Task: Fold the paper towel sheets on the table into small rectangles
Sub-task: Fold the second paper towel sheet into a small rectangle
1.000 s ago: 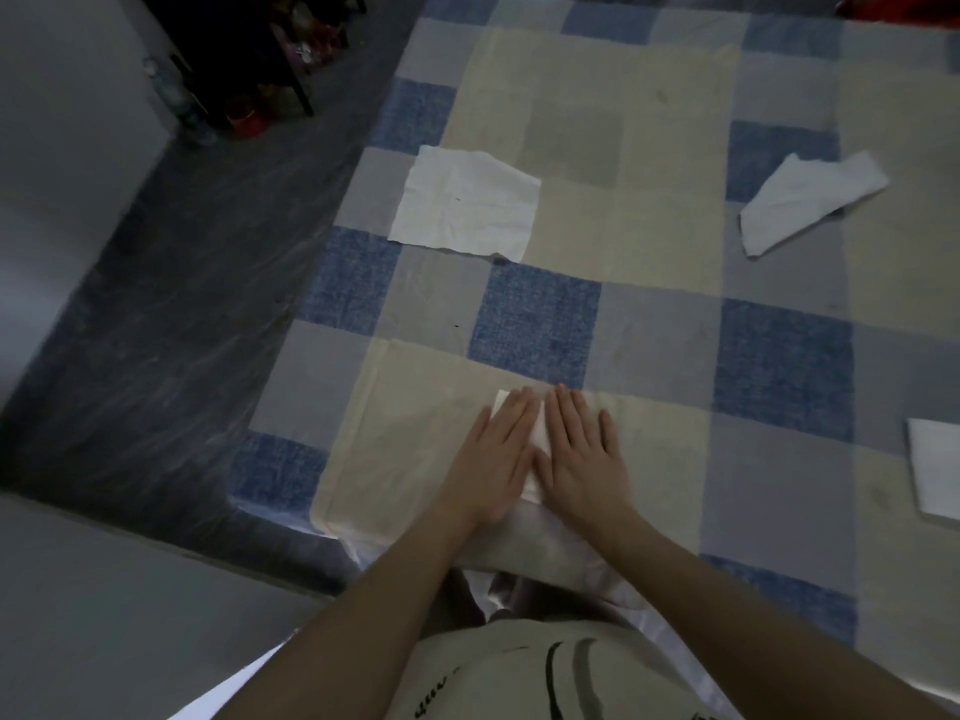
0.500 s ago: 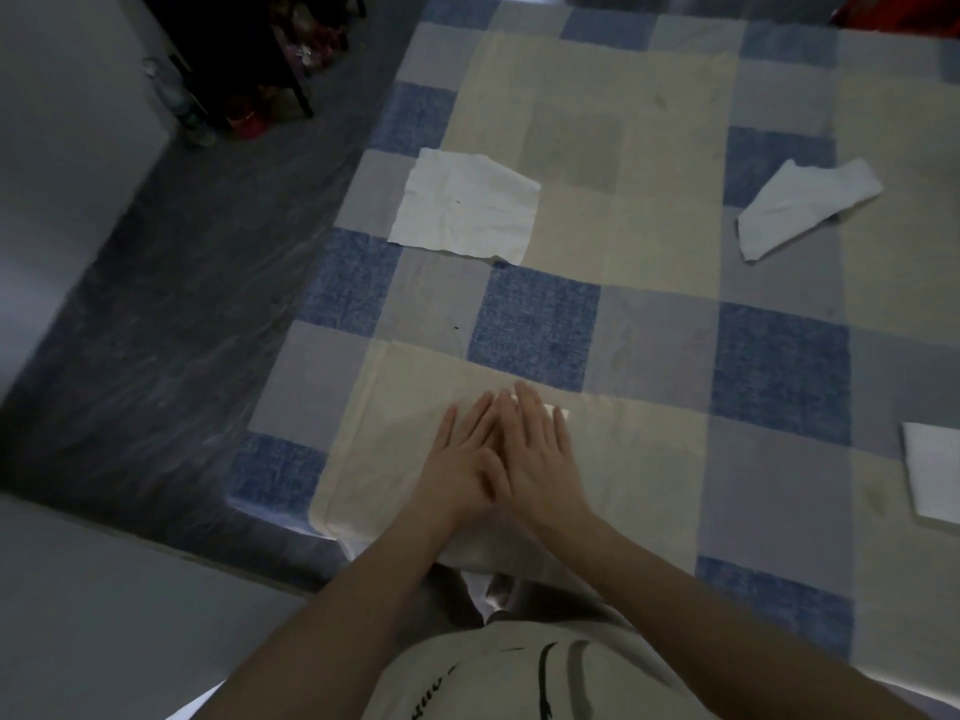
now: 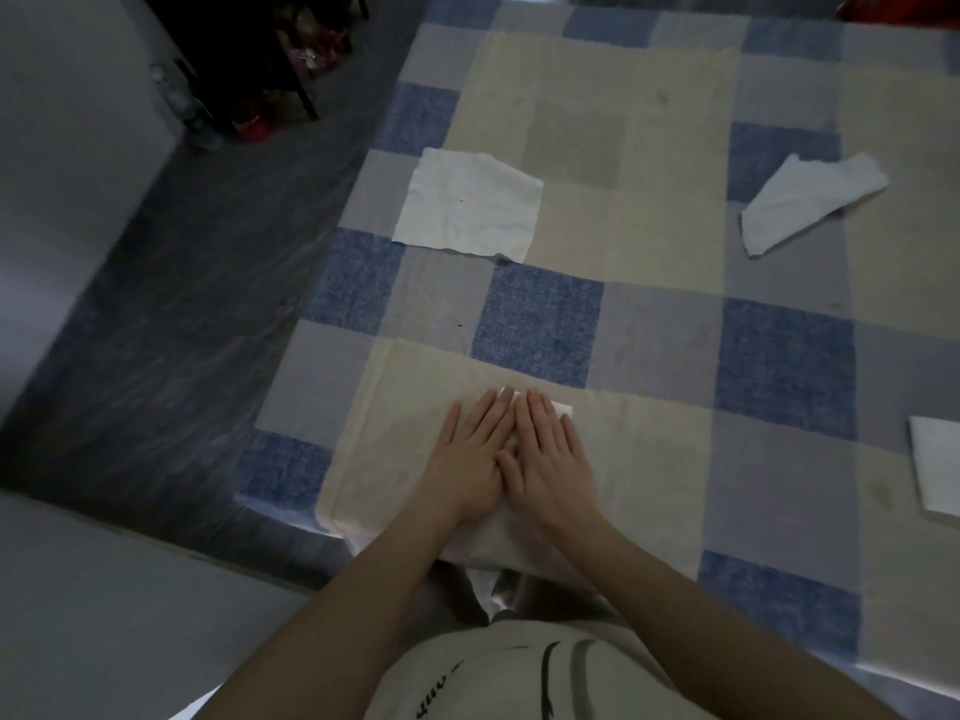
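The folded paper towel [image 3: 560,407] lies on the near part of the checked tablecloth [image 3: 675,252], almost wholly hidden: over the last second both palms slid left across it, so only its far right corner now shows, which reads as a crease being pressed flat. The left hand [image 3: 470,454] and right hand [image 3: 545,454] lie flat, fingers extended, side by side and touching, gripping nothing. No containers are visible; an unfolded sheet [image 3: 467,205] lies far left, a crumpled sheet [image 3: 810,200] far right, another sheet [image 3: 935,465] at the right edge.
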A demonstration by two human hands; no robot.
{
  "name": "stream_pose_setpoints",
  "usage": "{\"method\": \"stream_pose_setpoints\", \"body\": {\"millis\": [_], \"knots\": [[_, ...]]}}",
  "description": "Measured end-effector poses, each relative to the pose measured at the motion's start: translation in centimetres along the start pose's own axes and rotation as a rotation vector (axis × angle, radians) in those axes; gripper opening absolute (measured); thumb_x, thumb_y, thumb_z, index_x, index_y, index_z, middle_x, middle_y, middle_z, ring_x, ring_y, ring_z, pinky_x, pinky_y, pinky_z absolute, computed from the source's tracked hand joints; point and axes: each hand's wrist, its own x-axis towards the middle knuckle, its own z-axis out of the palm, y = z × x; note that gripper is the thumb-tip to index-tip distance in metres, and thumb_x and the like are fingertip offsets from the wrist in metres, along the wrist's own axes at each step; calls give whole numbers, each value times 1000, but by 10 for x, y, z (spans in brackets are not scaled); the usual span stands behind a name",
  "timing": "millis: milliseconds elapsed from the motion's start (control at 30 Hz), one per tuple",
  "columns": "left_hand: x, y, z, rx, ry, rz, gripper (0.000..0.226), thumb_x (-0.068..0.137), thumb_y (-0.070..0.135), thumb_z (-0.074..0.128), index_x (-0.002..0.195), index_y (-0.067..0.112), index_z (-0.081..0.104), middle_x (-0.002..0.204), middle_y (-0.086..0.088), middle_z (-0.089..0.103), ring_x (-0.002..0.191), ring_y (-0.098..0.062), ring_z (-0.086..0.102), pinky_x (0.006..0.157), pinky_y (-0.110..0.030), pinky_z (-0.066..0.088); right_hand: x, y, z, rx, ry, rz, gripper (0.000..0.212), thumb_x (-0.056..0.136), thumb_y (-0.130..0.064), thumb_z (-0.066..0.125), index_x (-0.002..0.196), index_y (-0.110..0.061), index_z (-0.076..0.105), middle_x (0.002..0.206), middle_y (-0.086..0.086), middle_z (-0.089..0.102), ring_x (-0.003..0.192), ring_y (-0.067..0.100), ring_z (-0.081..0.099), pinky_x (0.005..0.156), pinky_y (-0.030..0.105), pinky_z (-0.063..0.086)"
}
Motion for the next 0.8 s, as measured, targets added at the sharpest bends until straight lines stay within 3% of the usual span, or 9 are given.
{"method": "stream_pose_setpoints", "body": {"millis": [367,533,700,800], "knots": [[-2,3,4,-6,73,-34,61,97,40,21,154,18,13,162,0,8,148,-15,5,116,-49,8,-9,15,0,-113,0,85,68,97,-49,23,150,-6,22,157,11,23,145,22,19,116,43,9],[-1,2,4,-16,51,-37,65,96,47,14,154,20,3,161,3,-8,147,-12,-11,118,-47,-2,-14,32,-4,-155,19,95,71,97,-52,22,152,-7,14,160,10,12,147,22,8,117,45,5],[0,4,-2,-29,-27,-43,79,85,65,9,149,26,-18,158,5,-23,145,-13,-22,116,-43,-14,-15,48,-13,-142,2,160,71,97,-53,12,153,-10,4,161,8,-1,147,21,-6,118,48,-4],[1,3,-3,-17,-37,-45,81,84,68,9,147,28,-22,157,5,-25,145,-12,-24,116,-43,-14,-8,45,-21,-110,32,191,71,96,-49,10,152,-6,6,161,12,2,148,25,-2,118,49,-1]]}}
